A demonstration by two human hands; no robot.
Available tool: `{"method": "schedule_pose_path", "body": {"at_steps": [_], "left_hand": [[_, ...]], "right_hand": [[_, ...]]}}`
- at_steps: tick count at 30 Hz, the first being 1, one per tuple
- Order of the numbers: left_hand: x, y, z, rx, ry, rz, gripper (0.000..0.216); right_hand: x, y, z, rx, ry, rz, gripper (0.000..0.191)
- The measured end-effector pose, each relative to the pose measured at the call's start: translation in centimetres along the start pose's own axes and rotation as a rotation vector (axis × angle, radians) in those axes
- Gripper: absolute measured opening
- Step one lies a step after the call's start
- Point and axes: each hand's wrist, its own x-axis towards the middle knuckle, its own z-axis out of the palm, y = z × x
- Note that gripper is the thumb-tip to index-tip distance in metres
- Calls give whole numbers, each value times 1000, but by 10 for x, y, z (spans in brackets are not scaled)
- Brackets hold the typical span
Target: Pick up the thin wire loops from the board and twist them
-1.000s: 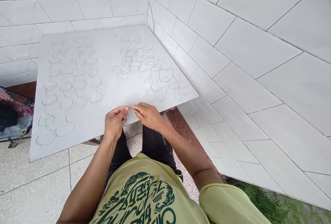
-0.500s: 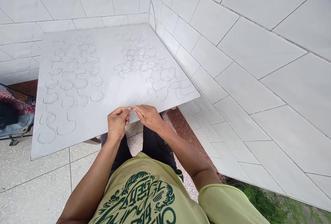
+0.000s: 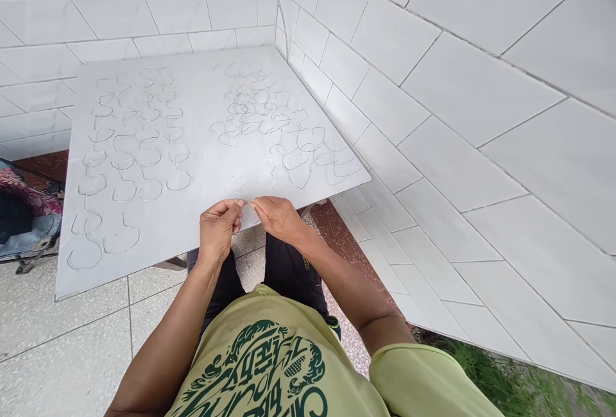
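Note:
Just over the near edge of the white board (image 3: 206, 173), my left hand (image 3: 219, 221) pinches a thin curved wire (image 3: 240, 191), whose bent end sticks up past the fingertips. Close beside it on the right, my right hand (image 3: 278, 217) has thumb and forefinger pressed together at the wire's lower part; the exact grip there is too small to make out. Several S-shaped wire pieces (image 3: 124, 189) lie in columns on the board's left side. A looser, overlapping group of curved wires (image 3: 298, 147) covers its right side.
White tiled walls (image 3: 414, 77) meet behind and to the right of the board. A thin hose (image 3: 280, 9) hangs in the corner. A reddish-brown ledge (image 3: 344, 244) runs along the right wall. Cloth items (image 3: 29, 212) sit at the left, above a speckled floor (image 3: 72, 346).
My right fingertips have drawn slightly away from my left ones, and the wire's upstanding end has turned a little. The pieces on the board lie as before.

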Motion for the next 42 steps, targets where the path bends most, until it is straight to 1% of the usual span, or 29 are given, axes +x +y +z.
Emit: {"method": "schedule_pose_path", "body": {"at_steps": [2,4,7,8,9,11,13,16,19,22,24,29,31,33,36,39,42], "left_hand": [[0,1,0,11,-10,6,22],[-1,3,-2,37,-23,9,22],[-1,8,-4,100,-69,0,21],[-1,10,-5,120,-92,-9,21],[-1,12,-6,138,-118,-22,21],[1,16,-9,168,-165,-43,22],[2,20,-12,207,-206,-58,23],[5,28,-19,275,-276,-102,26],[8,36,-25,340,-370,-165,28],[10,43,-30,396,-443,-207,28],[11,45,-33,396,-464,-231,27],[10,42,-36,357,-448,-232,27],[8,41,-35,358,-458,-233,26],[6,41,-34,356,-474,-246,26],[7,43,-35,364,-510,-276,25],[9,47,-37,404,-562,-305,23],[11,51,-40,426,-609,-336,23]], "right_hand": [[0,-3,-6,-11,-35,65,32],[2,-6,-17,-12,-44,117,34],[11,-7,-37,-19,37,121,28],[16,-5,-43,-31,53,78,26],[20,-1,-47,-40,26,10,28],[29,7,-52,-50,-76,-133,31],[35,16,-52,-74,-181,-235,30],[41,24,-52,-118,-301,-324,33],[45,23,-57,-87,-379,-389,33],[49,21,-63,-28,-447,-433,32],[51,22,-66,-22,-471,-445,31],[51,32,-73,-52,-404,-367,30],[49,36,-74,-42,-411,-377,31],[49,37,-75,-16,-448,-415,31],[50,34,-75,4,-511,-456,32],[53,26,-76,-51,-557,-476,34],[57,18,-80,-109,-585,-522,31]]}}
